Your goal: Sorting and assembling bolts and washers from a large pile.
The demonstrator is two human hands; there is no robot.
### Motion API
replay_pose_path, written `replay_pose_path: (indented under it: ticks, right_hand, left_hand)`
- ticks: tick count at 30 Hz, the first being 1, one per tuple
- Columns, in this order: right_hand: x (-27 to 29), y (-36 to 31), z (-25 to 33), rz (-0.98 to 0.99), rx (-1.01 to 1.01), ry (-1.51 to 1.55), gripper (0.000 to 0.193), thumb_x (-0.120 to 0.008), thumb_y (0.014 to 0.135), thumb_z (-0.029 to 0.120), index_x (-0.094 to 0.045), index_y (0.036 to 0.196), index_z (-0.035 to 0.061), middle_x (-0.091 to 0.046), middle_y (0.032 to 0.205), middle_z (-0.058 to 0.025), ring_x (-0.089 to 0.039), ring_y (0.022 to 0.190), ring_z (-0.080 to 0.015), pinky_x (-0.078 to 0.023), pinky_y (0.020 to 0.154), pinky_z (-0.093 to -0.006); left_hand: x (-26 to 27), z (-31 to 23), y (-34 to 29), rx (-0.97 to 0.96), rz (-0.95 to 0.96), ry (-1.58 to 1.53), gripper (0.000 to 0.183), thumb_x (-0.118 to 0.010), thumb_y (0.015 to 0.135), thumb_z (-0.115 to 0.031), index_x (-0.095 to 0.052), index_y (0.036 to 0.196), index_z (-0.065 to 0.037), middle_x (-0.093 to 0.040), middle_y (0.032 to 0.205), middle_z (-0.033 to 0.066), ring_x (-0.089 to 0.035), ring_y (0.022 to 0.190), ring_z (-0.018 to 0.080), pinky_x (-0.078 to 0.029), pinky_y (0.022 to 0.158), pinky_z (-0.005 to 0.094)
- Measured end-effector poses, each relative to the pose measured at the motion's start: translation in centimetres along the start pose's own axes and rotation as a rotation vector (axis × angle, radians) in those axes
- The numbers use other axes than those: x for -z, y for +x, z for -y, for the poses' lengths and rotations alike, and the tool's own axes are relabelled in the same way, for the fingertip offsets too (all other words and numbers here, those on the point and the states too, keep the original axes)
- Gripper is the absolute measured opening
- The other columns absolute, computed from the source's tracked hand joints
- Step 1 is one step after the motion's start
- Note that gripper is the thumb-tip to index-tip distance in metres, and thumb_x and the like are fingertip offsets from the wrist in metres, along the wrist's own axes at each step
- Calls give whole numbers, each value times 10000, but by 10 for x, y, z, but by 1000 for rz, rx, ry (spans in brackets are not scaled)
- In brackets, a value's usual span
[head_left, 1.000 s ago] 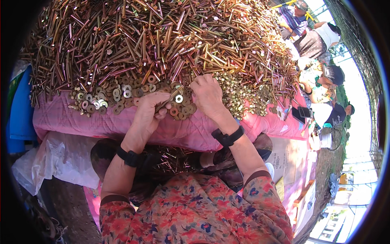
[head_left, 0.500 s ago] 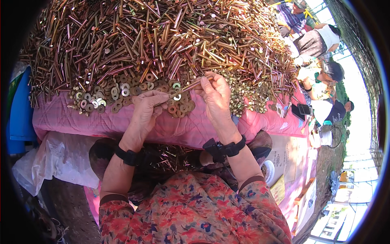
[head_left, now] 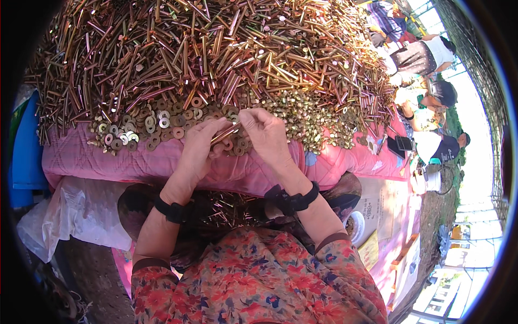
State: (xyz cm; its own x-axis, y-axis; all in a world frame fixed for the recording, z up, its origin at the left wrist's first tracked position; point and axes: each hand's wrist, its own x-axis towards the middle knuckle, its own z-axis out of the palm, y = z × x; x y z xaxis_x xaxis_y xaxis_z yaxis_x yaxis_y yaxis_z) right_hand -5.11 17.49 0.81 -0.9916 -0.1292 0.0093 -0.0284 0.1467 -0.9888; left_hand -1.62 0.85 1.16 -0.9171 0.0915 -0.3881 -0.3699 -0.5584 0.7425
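My left hand (head_left: 198,147) is closed around a long, brass-coloured metal bolt (head_left: 226,132), which slants up to the right. My right hand (head_left: 265,136) pinches the upper end of that bolt, so its tip is hidden by the fingers. Both hands are above the near edge of a pink quilted cloth (head_left: 145,164). Flat round washers (head_left: 152,123) lie in a pile just beyond and to the left of my hands. Small brass-coloured nuts (head_left: 310,125) are heaped to the right. Behind them rises a large heap of bolts and metal tubes (head_left: 199,59).
More metal pieces (head_left: 229,208) lie between my knees. Clear plastic sheeting (head_left: 89,208) hangs at the left beside a blue container (head_left: 27,156). A dark phone (head_left: 402,144) rests on the cloth's right end. Several other people (head_left: 431,102) sit along the right side.
My right hand has moved left and slightly down, closer to my left hand. Less of the bolt shows between the hands now.
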Motion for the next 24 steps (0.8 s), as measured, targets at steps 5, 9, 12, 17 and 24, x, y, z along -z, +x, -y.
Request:
replay_pose_path:
  ticks: [5, 9, 12, 17, 24]
  right_hand:
    - [13, 42, -16, -75, 463, -849, 116, -589, 814, 129, -626, 813, 19, -611, 810, -150, -598, 728, -313, -485, 640, -397]
    - [7, 50, -20, 80, 487, -1157, 79, -596, 704, 55, -597, 770, 12, -592, 830, -159, -580, 814, -329, -482, 698, -423]
    - [-1, 43, -11, 47, 511, -1261, 95, -604, 650, 43, -560, 732, 23, -591, 801, -145, -582, 783, -328, -487, 686, -419]
    - [-1, 40, -8, 74, 504, -1324, 200, -664, 604, 30, -593, 791, 18, -604, 818, -137, -594, 807, -290, -492, 693, -377]
    - [7, 41, -12, 72, 515, -1273, 111, -563, 677, 65, -576, 780, 27, -596, 808, -152, -587, 765, -330, -488, 665, -425]
  left_hand:
    - [8, -1, 7, -84, -89, 27, 107, -680, 778, -124, -654, 844, -44, -599, 657, -19, -472, 500, 18, -274, 411, 153]
    - [12, -4, 9, -143, -121, 4, 87, -686, 722, -59, -660, 801, -35, -602, 648, -13, -476, 495, 26, -281, 417, 154]
    - [13, -4, 9, -144, -131, -18, 83, -679, 702, -37, -658, 782, -30, -583, 629, -20, -475, 491, 31, -284, 422, 155]
    - [14, -1, 10, -156, -128, 4, 74, -676, 701, -35, -651, 769, -24, -554, 602, -29, -465, 481, 28, -270, 416, 155]
    - [15, 0, 7, -139, -142, 53, 71, -681, 702, -41, -648, 763, -31, -540, 570, -30, -409, 427, 14, -223, 387, 161]
